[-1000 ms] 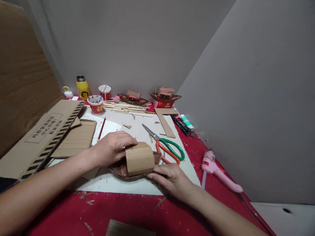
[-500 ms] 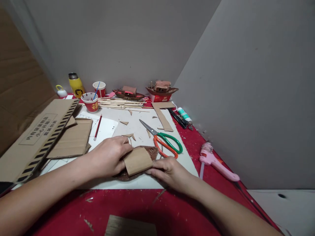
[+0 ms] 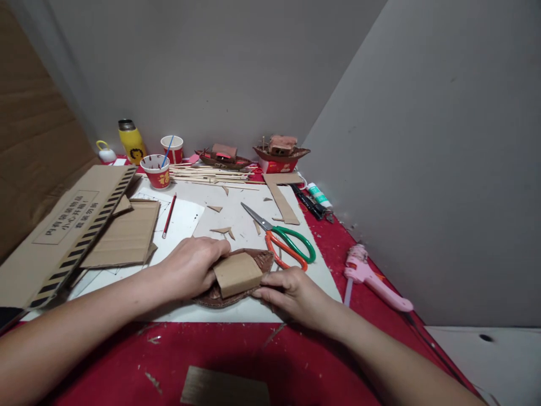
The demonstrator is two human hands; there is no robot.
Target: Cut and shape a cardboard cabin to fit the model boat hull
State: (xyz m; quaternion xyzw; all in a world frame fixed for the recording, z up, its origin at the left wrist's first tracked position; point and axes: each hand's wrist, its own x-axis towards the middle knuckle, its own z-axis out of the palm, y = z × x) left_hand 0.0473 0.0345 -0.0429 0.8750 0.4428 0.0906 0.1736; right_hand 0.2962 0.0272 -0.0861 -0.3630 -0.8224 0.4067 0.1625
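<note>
A brown model boat hull lies on the white paper in front of me. Over its middle sits a bent piece of cardboard, arched like a roof. My left hand is closed at the cardboard's left edge, with its curled fingers partly hidden and resting against the hull. At the opposite side, my right hand pinches the cardboard's lower right corner beside the hull's rim. Scissors with one green and one orange handle lie just beyond the hull, blades spread a little.
Cardboard sheets and a printed box flap fill the left. Behind are paper cups, a yellow bottle, thin sticks and two finished boats. A pink glue gun with a cord lies right.
The cardboard piece has tipped slightly and sits lower, its near side now folded down into the hull. Both hands keep their places around it. The view has shifted a little.
</note>
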